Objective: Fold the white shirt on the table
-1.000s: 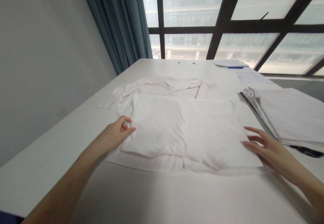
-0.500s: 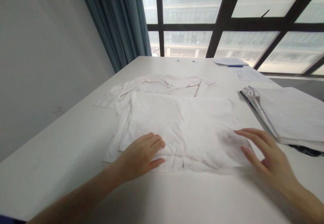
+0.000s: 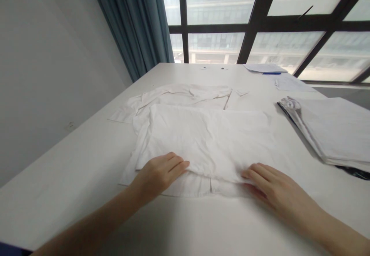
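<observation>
- The shirt [image 3: 208, 140] lies flat in the middle of the table [image 3: 86, 179], with its bottom part folded up.
- The left hand [image 3: 160, 173] rests flat on the shirt's near edge, fingers straight, not gripping.
- The right hand [image 3: 274, 188] lies flat too, with its fingertips touching the edge of the fold and holding nothing.
- A pile of cloth [image 3: 332, 128] sits to the right, apart from the shirt.
- Papers [image 3: 264, 68] lie far back.
</observation>
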Available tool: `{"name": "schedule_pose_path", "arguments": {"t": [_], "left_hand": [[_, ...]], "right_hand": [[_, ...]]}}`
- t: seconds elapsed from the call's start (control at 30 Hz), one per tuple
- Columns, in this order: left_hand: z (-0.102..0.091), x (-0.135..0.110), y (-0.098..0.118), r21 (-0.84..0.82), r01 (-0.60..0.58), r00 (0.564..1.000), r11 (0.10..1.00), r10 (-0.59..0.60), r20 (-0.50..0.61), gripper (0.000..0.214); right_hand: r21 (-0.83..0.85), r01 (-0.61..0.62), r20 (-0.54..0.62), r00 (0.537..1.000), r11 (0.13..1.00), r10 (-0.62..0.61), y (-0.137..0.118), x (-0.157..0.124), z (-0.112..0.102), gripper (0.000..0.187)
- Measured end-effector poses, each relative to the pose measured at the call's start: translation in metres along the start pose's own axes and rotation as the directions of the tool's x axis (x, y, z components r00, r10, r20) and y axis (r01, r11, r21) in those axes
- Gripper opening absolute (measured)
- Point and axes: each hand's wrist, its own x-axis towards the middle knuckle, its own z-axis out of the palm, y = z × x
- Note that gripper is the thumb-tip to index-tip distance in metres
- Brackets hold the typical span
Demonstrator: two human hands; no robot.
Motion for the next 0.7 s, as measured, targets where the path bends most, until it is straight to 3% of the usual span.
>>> {"name": "schedule_pose_path", "arguments": {"t": [0.13, 0.2, 0.37, 0.53, 0.7], "left_hand": [[-0.003, -0.001, -0.002, -0.051, 0.004, 0.998, 0.999, -0.007, -0.068, 0.011], [-0.002, -0.003, -0.003, -0.052, -0.013, 0.998, 0.999, 0.01, -0.063, 0.01], [0.002, -0.003, -0.005, -0.063, -0.057, 0.995, 0.996, 0.061, 0.074, 0.021], [0.002, -0.003, -0.006, -0.037, -0.061, 0.981, 0.997, 0.067, 0.183, 0.019], [-0.001, -0.006, -0.012, -0.128, -0.077, 0.961, 0.989, 0.107, 0.253, 0.013]], "right_hand": [[-0.137, 0.088, -0.126, 0.986, 0.987, -0.105, 0.009, 0.001, -0.002, 0.013], [-0.143, 0.143, -0.118, 0.98, 0.979, -0.161, 0.011, -0.001, 0.003, 0.013], [-0.063, 0.148, 0.007, 0.989, 0.987, -0.148, 0.014, -0.005, 0.018, 0.021], [0.076, 0.149, 0.093, 0.983, 0.986, -0.156, 0.017, -0.005, 0.018, 0.02], [0.319, -0.057, 0.337, 0.94, 0.946, -0.057, 0.021, -0.001, 0.003, 0.044]]}}
